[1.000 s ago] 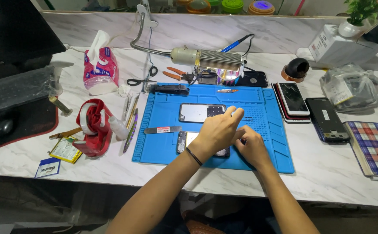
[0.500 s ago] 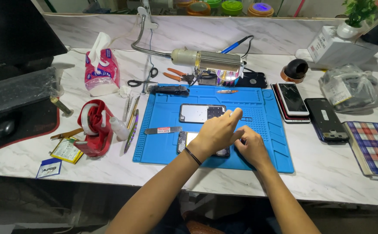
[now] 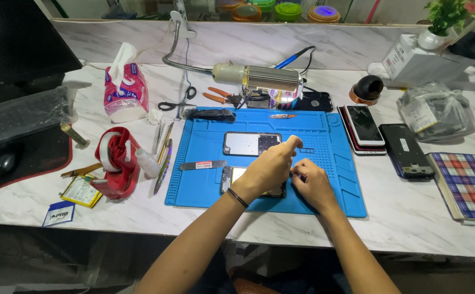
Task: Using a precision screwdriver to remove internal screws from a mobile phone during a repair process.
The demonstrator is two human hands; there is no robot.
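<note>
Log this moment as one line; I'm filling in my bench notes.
left hand: on opened phone | right hand: fingers at phone's right edge | surface: blue mat | nearby: phone back panel, metal pry tool

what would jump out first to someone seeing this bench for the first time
The blue mat in the middle of the marble bench, where the left hand and right hand meet over an opened phone. A second opened phone lies just behind them on the mat. At far left sit a red tape dispenser and a pink tissue pack.
</note>
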